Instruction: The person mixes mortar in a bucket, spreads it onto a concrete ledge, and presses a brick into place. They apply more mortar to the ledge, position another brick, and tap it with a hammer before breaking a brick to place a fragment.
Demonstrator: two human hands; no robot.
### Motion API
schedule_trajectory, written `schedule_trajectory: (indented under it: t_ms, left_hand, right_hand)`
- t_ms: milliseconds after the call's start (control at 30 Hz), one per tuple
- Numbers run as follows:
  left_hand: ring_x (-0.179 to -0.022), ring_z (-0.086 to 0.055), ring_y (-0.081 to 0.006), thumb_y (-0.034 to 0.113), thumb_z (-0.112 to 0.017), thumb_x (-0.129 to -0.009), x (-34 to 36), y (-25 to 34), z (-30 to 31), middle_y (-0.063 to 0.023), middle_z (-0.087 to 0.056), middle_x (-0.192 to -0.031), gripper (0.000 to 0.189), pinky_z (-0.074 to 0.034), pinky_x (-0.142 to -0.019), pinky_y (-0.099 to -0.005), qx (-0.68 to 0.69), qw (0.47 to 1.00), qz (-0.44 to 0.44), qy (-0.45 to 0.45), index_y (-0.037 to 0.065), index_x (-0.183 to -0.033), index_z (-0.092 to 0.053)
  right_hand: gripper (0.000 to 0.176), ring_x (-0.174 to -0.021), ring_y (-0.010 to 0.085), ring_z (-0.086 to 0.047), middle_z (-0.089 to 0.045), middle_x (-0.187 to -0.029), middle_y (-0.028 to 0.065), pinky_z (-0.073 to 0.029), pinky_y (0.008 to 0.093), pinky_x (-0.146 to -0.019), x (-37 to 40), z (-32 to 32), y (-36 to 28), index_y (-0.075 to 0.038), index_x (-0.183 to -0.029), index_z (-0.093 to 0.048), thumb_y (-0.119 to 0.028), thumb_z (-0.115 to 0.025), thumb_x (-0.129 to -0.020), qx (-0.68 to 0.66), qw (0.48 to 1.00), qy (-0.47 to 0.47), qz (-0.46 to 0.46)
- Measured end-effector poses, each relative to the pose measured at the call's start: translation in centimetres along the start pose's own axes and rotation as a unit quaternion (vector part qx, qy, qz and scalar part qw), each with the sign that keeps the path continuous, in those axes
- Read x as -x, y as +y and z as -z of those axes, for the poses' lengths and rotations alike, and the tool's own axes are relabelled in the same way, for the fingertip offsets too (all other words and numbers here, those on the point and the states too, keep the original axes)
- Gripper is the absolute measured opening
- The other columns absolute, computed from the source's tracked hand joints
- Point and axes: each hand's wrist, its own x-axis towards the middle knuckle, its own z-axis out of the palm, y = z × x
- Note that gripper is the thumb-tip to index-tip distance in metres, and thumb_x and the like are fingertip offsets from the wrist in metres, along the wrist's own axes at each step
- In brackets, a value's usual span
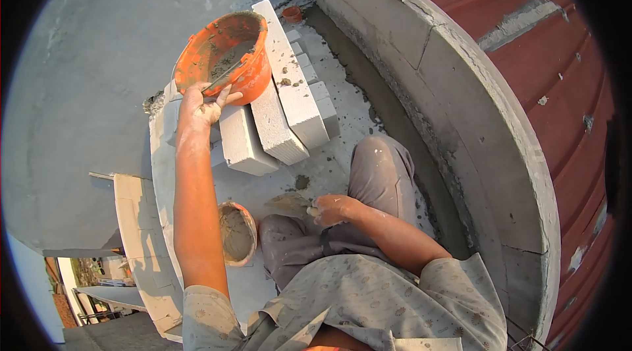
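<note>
An orange bucket (253,78), smeared with grey mortar inside, sits tilted on top of white blocks (289,81). My left hand (205,106) is closed at its near rim, by the thin wire handle. Low in front of me, my right hand (332,210) is closed around a trowel (288,203) whose blade is coated in mortar. Its grip is hidden in my fingers. Beside my left knee stands a smaller bucket (238,234) with mortar in it.
A curved low wall (447,81) runs along the right, with a red metal roof (559,87) beyond it. A small orange pot (291,14) stands behind the blocks. A grey wall (85,107) rises at left. Mortar crumbs lie on the floor.
</note>
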Motion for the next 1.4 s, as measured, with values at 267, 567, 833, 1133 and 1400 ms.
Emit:
schedule_trajectory:
  t_ms: [267,567,833,1133,1400]
  left_hand:
    - [-0.117,-0.038,-0.0761,-0.005,-0.044,-0.088,4.8,1.4,5.9,-0.0421,-0.040,-0.133,0.047,-0.065,-0.084,-0.0548,0.031,0.999,0.009,-0.008,-0.017,-0.130,-0.025]
    - [-0.128,-0.032,-0.0703,-0.004,-0.042,-0.088,15.6,4.2,18.7,-0.0396,-0.034,-0.145,0.060,-0.062,-0.088,-0.0568,0.066,0.992,-0.091,0.054,-0.010,-0.145,-0.022]
    - [-0.115,-0.048,-0.0686,0.004,-0.043,-0.092,13.6,6.7,32.9,-0.0408,-0.040,-0.135,0.052,-0.058,-0.092,-0.0621,0.066,0.938,-0.198,0.278,-0.014,-0.138,-0.024]
    - [-0.139,-0.024,-0.0624,0.017,-0.042,-0.097,1.4,6.5,50.1,-0.0345,-0.025,-0.154,0.055,-0.060,-0.094,-0.0364,0.224,0.891,-0.051,0.391,-0.016,-0.141,-0.037]
    - [-0.136,-0.031,-0.0473,0.019,-0.042,-0.090,-3.3,-1.3,54.8,-0.0244,-0.035,-0.148,0.059,-0.051,-0.101,-0.0406,0.361,0.853,-0.059,0.373,-0.009,-0.142,-0.042]
  right_hand:
    - [0.038,-0.093,0.0358,-0.069,-0.072,-0.099,0.0211,-0.053,0.0434,-0.083,-0.6,0.2,0.5,0.002,-0.104,-0.069,-0.030,-0.067,-0.084,0.031,0.999,-0.015,0.024]
    - [0.045,-0.102,0.0381,-0.067,-0.071,-0.107,0.0229,-0.051,0.0442,-0.090,-2.9,-0.5,1.4,0.001,-0.116,-0.067,-0.030,-0.069,-0.084,0.047,0.999,-0.006,0.010]
    - [0.052,-0.109,0.0395,-0.065,-0.069,-0.114,0.0242,-0.050,0.0441,-0.094,-2.3,0.2,1.1,0.000,-0.124,-0.064,-0.033,-0.071,-0.085,0.028,0.999,-0.021,-0.031]
    - [0.049,-0.103,0.0365,-0.067,-0.071,-0.109,0.0218,-0.051,0.0424,-0.089,-2.0,0.0,1.8,-0.002,-0.122,-0.065,-0.036,-0.070,-0.087,-0.011,0.995,-0.030,-0.091]
    - [0.051,-0.076,0.0285,-0.070,-0.073,-0.093,0.0186,-0.054,0.0388,-0.070,0.1,1.1,0.2,-0.002,-0.123,-0.064,-0.038,-0.070,-0.087,-0.081,0.981,-0.041,-0.171]
